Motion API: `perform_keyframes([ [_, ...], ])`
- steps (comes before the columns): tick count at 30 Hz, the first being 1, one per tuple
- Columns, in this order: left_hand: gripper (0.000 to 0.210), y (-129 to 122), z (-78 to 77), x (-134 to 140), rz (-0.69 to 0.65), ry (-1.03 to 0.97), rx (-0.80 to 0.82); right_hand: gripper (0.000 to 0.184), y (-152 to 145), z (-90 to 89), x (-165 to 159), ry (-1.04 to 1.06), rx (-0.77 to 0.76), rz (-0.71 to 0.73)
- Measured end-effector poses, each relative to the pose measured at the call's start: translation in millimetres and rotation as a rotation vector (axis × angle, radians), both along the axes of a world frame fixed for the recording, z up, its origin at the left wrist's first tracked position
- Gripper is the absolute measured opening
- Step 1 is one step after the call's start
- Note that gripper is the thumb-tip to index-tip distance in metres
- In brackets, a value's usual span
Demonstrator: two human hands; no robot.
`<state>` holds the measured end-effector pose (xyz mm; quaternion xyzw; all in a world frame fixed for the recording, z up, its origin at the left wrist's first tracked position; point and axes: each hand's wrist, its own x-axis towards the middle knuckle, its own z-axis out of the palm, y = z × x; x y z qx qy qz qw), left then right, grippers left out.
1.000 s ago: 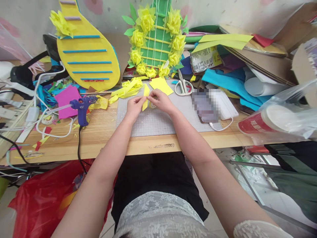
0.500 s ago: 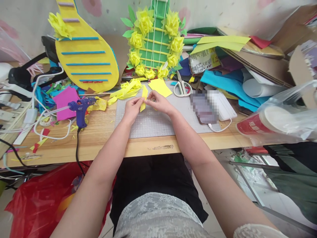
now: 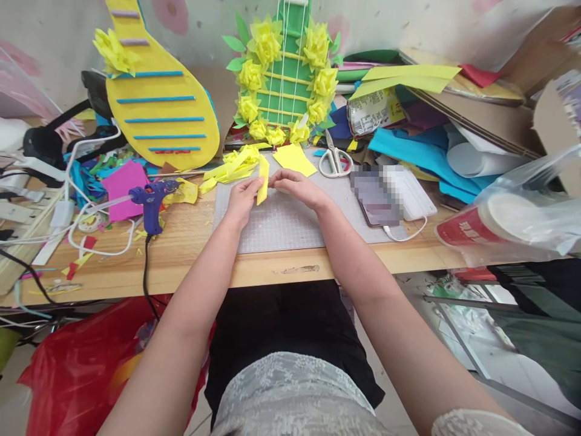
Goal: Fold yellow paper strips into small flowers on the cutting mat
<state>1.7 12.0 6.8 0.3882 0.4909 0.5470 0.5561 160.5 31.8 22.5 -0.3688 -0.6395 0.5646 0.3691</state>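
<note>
My left hand [image 3: 246, 197] pinches a folded strip of yellow paper [image 3: 262, 181], which stands up between thumb and fingers. Just right of the strip is my right hand [image 3: 297, 186], its fingers curled together with the tips beside the paper; whatever they may hold is hidden. Both hands are above a grey gridded cutting mat [image 3: 272, 233]. Behind them lie a yellow paper square [image 3: 296, 159] and a heap of cut yellow paper pieces [image 3: 236, 165]. White-handled scissors [image 3: 334, 162] rest to the right of the square.
A blue glue gun [image 3: 153, 204] stands at left among cables and scraps. Yellow [image 3: 167, 115] and green [image 3: 287, 91] paper instruments lean at the back. On the right are a phone [image 3: 376, 197], a power bank [image 3: 411, 191], a bagged cup [image 3: 472, 227] and piled paper and cardboard [image 3: 422, 145].
My right fingers have come off the yellow strip and curled to its right. My left hand keeps its pinch on the strip. The whole view has shifted slightly.
</note>
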Motion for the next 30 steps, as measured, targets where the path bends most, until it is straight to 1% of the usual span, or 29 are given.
perform_keyframes([
  [5,0.034,0,1.8,0,-0.019,-0.058,0.013,0.013,0,-5.3,-5,0.052,0.021,-0.062],
  [8,0.033,-1,2.0,1,-0.031,-0.071,0.007,0.02,1,-8.1,-7,0.073,0.004,-0.093],
  [11,0.029,-1,2.0,1,-0.056,-0.095,0.001,0.027,1,-10.4,-10,0.098,-0.021,-0.109],
  [16,0.017,-2,5.3,0,-0.072,-0.165,-0.034,0.028,0,-11.3,-15,0.188,-0.026,-0.118],
  [20,0.01,-3,8.7,0,-0.091,-0.228,-0.06,0.031,-2,-10.4,-19,0.235,-0.068,-0.15],
  [25,0.007,-4,11.5,0,-0.118,-0.287,-0.096,0.037,-2,-10.9,-21,0.211,-0.105,-0.165],
  [27,0.007,-4,12.7,0,-0.118,-0.301,-0.112,0.038,-2,-11.4,-20,0.217,-0.098,-0.164],
  [30,0.01,-4,13.8,-1,-0.134,-0.305,-0.145,0.037,-3,-11.9,-19,0.229,-0.044,-0.158],
])
